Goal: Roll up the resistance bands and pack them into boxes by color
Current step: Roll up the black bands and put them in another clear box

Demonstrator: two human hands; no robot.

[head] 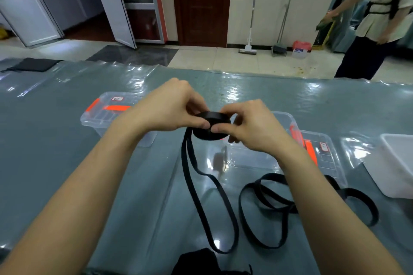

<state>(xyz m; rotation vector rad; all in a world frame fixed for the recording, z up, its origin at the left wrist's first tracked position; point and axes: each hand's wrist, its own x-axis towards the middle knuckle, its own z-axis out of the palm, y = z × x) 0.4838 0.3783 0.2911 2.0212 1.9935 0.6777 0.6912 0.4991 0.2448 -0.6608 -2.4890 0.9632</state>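
A black resistance band is half rolled into a flat coil and held off the table; its unrolled tail is hung in a long loop toward the near edge. A second black band is spread in loose loops, near right. Behind are set the left clear box and the right clear box, orange-latched.

- table, grey-blue, under glossy clear sheet
- clear box, orange latches, left of middle
- second clear box right of middle
- white tub at right edge
- black bands loose toward near edge
- dark cloth at far left corner
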